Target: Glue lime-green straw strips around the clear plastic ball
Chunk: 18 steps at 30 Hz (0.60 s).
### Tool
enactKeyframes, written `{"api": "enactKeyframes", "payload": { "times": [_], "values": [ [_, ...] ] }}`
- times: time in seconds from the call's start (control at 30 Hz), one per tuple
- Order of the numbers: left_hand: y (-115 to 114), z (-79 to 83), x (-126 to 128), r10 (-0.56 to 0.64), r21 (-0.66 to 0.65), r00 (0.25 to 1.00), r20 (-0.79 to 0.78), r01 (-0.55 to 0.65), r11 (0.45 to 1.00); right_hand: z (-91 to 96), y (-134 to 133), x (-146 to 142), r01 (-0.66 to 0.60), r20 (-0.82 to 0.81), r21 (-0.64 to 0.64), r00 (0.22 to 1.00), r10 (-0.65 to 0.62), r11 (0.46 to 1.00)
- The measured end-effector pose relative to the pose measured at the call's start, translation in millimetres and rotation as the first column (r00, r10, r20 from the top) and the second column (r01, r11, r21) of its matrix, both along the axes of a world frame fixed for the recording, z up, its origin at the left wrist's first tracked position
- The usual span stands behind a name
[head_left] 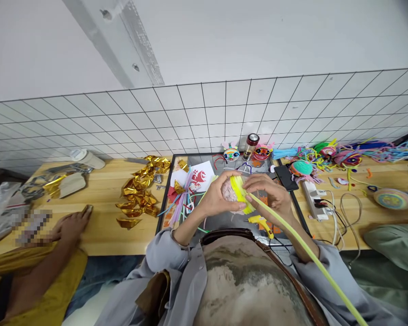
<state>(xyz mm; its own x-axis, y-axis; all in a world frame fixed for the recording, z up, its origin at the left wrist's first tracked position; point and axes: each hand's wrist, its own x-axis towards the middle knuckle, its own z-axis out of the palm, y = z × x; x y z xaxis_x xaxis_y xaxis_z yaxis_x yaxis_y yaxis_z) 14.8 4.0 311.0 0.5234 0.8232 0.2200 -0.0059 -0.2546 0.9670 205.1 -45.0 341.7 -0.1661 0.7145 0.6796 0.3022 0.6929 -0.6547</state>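
Observation:
My left hand [216,197] is wrapped around a pale, speckled ball [228,189], with the thumb below and the fingers above. Bright yellow bands [238,189] cover part of the ball. Against its right side, my right hand [270,194] pinches a long yellow pipe cleaner [306,246], which trails past my forearm to the lower right. Just below lies a yellow glue gun [262,225] on the dark mat [221,224]. Left of my left hand are a white card with a red picture [199,176] and a bundle of pastel pipe cleaners [181,206].
Two decorated ball figures [231,153] and a bottle [252,146] stand by the tiled wall. A phone [286,177], power strip [314,201] and cables lie right. Gold foil [139,190] lies left, near another person's hand [73,226]. Another person sits right.

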Motion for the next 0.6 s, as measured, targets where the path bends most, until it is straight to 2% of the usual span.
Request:
{"api": "enactKeyframes", "payload": {
  "times": [0.27,0.6],
  "values": [
    [3,16.1,1,0.016,0.088,1.0,0.005,-0.017,0.996,11.6,1,-2,0.021,0.0,0.047,1.0,-0.021,0.999],
    [-11,20.3,3,0.021,0.176,0.998,0.053,-0.03,0.984,13.1,-13,-3,0.058,-0.022,0.055,0.998,-0.057,0.997]
  ]
}}
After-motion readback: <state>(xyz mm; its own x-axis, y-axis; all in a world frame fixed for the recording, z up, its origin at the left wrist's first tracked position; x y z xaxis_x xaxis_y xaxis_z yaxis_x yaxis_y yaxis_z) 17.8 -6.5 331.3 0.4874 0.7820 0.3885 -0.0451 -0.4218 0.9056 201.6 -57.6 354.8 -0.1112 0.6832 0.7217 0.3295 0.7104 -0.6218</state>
